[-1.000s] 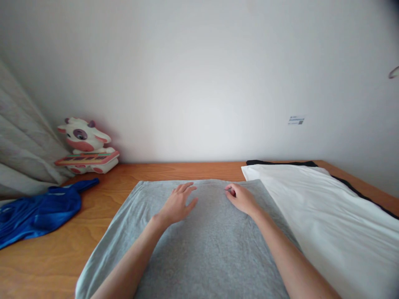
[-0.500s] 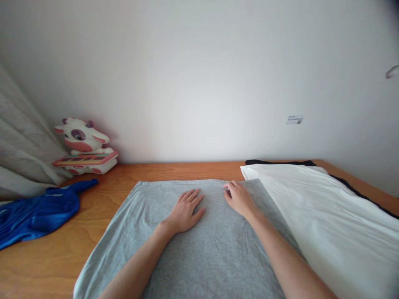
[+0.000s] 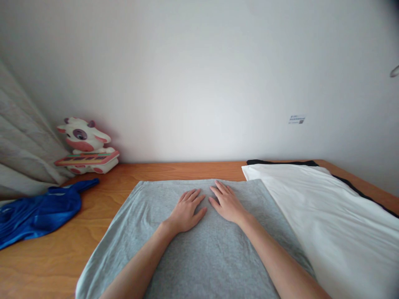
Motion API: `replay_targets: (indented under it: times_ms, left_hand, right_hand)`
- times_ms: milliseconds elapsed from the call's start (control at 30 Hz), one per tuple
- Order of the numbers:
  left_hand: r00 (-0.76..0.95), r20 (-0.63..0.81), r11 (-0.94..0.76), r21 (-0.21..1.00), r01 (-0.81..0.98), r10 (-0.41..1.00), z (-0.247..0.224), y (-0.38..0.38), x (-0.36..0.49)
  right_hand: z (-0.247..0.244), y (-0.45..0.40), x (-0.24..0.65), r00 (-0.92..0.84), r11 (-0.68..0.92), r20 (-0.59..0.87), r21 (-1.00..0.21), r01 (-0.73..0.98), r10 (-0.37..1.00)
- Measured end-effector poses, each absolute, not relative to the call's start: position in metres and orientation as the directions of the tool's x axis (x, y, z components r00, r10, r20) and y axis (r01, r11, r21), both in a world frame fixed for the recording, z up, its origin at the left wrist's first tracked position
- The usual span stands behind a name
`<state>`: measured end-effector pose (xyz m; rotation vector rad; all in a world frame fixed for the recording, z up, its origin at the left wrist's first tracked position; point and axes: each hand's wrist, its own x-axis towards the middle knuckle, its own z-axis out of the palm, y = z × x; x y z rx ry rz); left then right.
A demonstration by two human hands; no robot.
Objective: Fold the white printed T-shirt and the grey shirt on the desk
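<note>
A grey cloth garment, which looks like a T-shirt, lies spread on the wooden table with its hem toward the wall. My left hand rests flat on it, left of the middle, fingers spread. To its right, my right hand also lies on the fabric with its fingers stretched out, their tips close to the far hem. The two hands are a small gap apart and neither grips anything. Small wrinkles show on the left part of the cloth. Its near end runs out of view.
On the right a white cloth lies beside the grey one, with black fabric showing beyond its edge. At the left are a blue garment and a toy cow keyboard near a curtain. The wooden table meets a white wall.
My right hand has moved left across the grey fabric, closer to my left hand, and its curled fingers have straightened. My left hand stays in about the same place.
</note>
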<state>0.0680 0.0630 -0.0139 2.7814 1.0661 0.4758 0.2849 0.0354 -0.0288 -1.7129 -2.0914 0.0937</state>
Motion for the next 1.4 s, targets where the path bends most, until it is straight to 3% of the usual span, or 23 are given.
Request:
replay_targets:
  times_ms: [1400]
  left_hand:
    - [0.701, 0.251, -0.744, 0.224, 0.629, 0.668, -0.0129, 0.0625, 0.0687]
  right_hand:
    - [-0.0256, 0.0362, 0.284, -0.139, 0.214, 0.248, -0.308, 0.927, 0.959]
